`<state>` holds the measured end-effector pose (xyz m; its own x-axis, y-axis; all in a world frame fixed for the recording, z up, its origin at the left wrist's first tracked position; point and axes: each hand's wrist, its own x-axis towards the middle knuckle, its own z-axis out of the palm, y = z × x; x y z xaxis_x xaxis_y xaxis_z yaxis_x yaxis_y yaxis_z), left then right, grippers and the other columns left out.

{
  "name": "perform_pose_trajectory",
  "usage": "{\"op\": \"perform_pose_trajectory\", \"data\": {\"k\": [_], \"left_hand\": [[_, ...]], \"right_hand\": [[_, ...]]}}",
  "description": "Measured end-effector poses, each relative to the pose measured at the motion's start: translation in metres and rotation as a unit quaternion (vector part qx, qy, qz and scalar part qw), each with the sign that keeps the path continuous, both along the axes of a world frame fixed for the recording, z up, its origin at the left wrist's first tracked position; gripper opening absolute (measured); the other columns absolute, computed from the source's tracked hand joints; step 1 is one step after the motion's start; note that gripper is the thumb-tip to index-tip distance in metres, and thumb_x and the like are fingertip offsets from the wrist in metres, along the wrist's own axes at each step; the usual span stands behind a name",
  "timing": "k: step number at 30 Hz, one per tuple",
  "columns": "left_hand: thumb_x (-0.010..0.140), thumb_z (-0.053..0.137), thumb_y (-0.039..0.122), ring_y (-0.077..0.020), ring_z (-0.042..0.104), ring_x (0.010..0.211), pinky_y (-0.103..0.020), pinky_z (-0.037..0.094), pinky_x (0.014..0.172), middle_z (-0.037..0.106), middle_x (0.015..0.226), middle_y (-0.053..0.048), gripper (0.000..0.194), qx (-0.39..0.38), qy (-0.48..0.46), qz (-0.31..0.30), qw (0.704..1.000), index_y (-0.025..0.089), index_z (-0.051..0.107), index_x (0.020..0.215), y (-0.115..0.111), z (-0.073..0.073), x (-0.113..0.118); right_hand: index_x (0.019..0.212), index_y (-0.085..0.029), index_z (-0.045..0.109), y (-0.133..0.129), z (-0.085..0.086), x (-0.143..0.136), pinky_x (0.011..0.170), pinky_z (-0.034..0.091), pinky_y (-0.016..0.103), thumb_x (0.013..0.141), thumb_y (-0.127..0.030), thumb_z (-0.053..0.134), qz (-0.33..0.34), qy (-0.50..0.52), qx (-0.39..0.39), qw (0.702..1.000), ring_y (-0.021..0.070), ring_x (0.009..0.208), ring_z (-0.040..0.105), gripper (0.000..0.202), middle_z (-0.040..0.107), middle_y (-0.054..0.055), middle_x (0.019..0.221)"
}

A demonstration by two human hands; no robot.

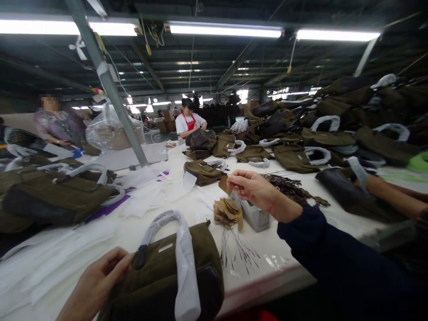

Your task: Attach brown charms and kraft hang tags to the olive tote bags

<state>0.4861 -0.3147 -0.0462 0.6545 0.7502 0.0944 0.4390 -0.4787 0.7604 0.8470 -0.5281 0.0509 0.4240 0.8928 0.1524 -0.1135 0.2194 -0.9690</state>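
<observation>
An olive-green handbag (167,263) with dark trim lies in front of me, its handle (185,263) wrapped in white padding. My left hand (100,276) pinches the bag's upper left edge beside the handle's base. Raised over the table, my right hand (254,189) is closed in a pinch, with a brown tag (224,184) at its fingertips. Below it a bundle of brown tags (226,211) fans out, with thin dark strings (239,249) spread towards me. A grey plastic box (257,218) stands beside the bundle, partly hidden by my right hand.
Finished-looking handbags (294,158) pile up at the back right; more bags (60,191) lie left. White sheets (76,254) cover the table's left side. A metal post (117,102) rises behind. Dark cords (290,189) lie right. Another person's arm (391,194) reaches in; two people (189,120) stand beyond.
</observation>
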Motion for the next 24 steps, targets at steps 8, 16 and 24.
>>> {"op": "perform_pose_trajectory", "data": {"k": [8,16,24], "left_hand": [[0.084,0.057,0.048,-0.0179,0.059,0.069,-0.026,0.046,0.059,0.063,0.076,-0.002,0.030,-0.046,-0.044,-0.031,0.997,0.019,0.063,0.086,0.010,0.017,0.046],[0.070,0.064,0.034,-0.0185,0.064,0.070,-0.025,0.042,0.053,0.069,0.086,-0.009,0.039,-0.208,-0.037,0.062,0.976,0.010,0.065,0.102,0.059,-0.025,0.037],[0.069,0.064,0.023,-0.0066,0.051,0.053,-0.018,0.033,0.046,0.066,0.079,-0.006,0.037,-0.334,-0.112,0.047,0.935,0.008,0.065,0.103,0.069,-0.042,0.033]], "right_hand": [[0.075,-0.014,0.060,0.070,-0.024,-0.071,0.039,0.024,0.015,0.066,-0.036,0.084,0.091,0.107,-0.023,0.990,0.0033,0.049,0.042,0.034,0.061,0.000,0.068],[0.081,-0.016,0.054,0.127,-0.051,-0.117,0.046,0.039,0.016,0.078,-0.026,0.070,0.067,0.070,-0.073,0.993,0.0104,0.060,0.064,0.019,0.074,0.008,0.081],[0.078,-0.018,0.045,0.162,-0.108,-0.151,0.040,0.041,0.015,0.084,-0.010,0.056,0.050,0.043,-0.197,0.978,0.0154,0.060,0.069,0.014,0.072,0.006,0.073]]}}
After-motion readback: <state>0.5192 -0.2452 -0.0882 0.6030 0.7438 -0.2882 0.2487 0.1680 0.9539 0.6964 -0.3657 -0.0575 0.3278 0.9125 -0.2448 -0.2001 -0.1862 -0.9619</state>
